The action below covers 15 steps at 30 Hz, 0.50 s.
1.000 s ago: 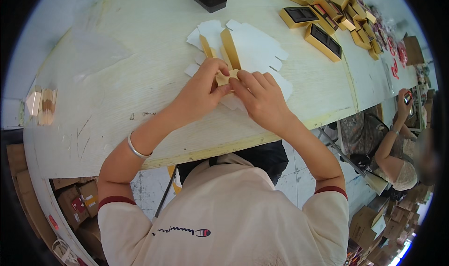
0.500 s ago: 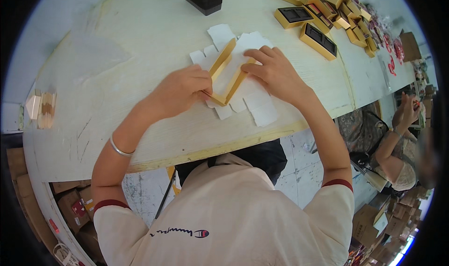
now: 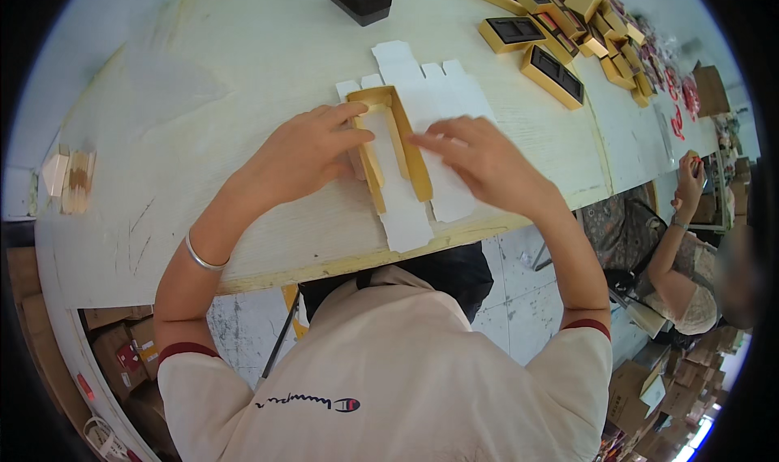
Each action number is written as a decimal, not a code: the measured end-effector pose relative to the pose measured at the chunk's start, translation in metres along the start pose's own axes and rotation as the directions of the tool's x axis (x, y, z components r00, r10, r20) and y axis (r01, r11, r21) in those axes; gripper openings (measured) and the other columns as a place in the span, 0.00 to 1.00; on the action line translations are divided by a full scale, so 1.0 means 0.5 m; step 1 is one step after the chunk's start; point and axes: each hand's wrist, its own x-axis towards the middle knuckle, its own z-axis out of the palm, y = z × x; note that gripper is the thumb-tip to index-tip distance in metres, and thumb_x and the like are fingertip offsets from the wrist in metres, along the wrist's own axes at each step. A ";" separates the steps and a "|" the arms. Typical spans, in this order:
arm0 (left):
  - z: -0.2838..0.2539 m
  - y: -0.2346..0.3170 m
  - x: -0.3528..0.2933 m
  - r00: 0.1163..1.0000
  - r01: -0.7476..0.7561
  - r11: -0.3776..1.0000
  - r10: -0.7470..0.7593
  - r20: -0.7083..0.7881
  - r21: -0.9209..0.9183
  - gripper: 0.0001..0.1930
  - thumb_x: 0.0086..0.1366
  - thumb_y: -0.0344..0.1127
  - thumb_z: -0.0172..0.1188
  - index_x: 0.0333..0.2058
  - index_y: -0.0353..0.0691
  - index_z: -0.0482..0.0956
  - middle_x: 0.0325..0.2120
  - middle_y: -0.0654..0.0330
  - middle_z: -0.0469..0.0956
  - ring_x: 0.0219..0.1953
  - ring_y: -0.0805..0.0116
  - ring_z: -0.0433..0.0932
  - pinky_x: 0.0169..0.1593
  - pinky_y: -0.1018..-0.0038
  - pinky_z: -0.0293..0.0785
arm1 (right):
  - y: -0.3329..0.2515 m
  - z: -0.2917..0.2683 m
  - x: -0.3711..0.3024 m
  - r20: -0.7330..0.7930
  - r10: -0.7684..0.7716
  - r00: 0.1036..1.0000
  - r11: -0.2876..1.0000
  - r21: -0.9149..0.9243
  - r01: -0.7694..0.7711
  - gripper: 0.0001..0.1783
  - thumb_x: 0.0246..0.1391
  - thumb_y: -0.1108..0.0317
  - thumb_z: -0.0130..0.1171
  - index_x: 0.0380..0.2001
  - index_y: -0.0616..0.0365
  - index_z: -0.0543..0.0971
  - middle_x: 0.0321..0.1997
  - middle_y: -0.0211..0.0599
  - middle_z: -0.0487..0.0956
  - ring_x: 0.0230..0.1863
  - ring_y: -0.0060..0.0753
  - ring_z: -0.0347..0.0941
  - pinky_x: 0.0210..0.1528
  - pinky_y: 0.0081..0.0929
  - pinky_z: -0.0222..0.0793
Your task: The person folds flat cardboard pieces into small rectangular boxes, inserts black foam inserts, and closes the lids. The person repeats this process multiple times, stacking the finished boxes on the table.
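Left hand (image 3: 304,155) is bent over the left wall of a gold carton frame (image 3: 416,166), which is pinched there between fingers and thumb; right hand (image 3: 495,161) is half spread beside the right wall, with nothing gripped. Because the right fingertips are blurred, it cannot be told surely if that wall is touched. The frame is placed near the middle of the table (image 3: 268,48), over flat white card (image 3: 454,97). Its far end is closed by a gold wall, but at the near end no wall is seen upright. By this open end the main risk is caused: if the side walls are left without support, they could be sprung outward. By too hard a pinch, the thin left wall might be creased. Also, the white card below could be dragged toward the near edge if the frame is pulled.
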 end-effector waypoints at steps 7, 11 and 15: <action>0.006 0.026 -0.032 0.991 -0.064 0.967 0.091 0.099 -0.248 0.15 0.45 0.30 0.70 0.33 0.41 0.78 0.47 0.60 0.72 0.43 0.61 0.73 0.44 0.69 0.73 | -0.007 0.043 -0.003 0.029 -0.150 0.988 0.981 0.127 0.145 0.18 0.39 0.73 0.66 0.38 0.55 0.78 0.37 0.34 0.74 0.41 0.37 0.70 0.43 0.33 0.63; 0.036 0.009 -0.033 0.999 -0.017 0.937 0.027 0.026 -0.349 0.11 0.47 0.29 0.69 0.30 0.39 0.76 0.37 0.60 0.74 0.35 0.62 0.73 0.38 0.70 0.72 | -0.016 0.066 0.010 -0.091 -0.124 0.988 0.980 0.145 0.136 0.11 0.38 0.71 0.67 0.27 0.54 0.76 0.29 0.32 0.69 0.34 0.36 0.67 0.37 0.31 0.60; 0.063 0.044 -0.019 0.992 0.069 0.920 -0.106 -0.076 -0.385 0.08 0.50 0.28 0.66 0.28 0.38 0.75 0.27 0.61 0.73 0.28 0.63 0.73 0.32 0.70 0.71 | -0.027 0.103 0.021 -0.184 0.028 0.982 0.991 0.136 -0.003 0.09 0.39 0.75 0.63 0.22 0.54 0.72 0.27 0.32 0.67 0.32 0.36 0.65 0.35 0.30 0.58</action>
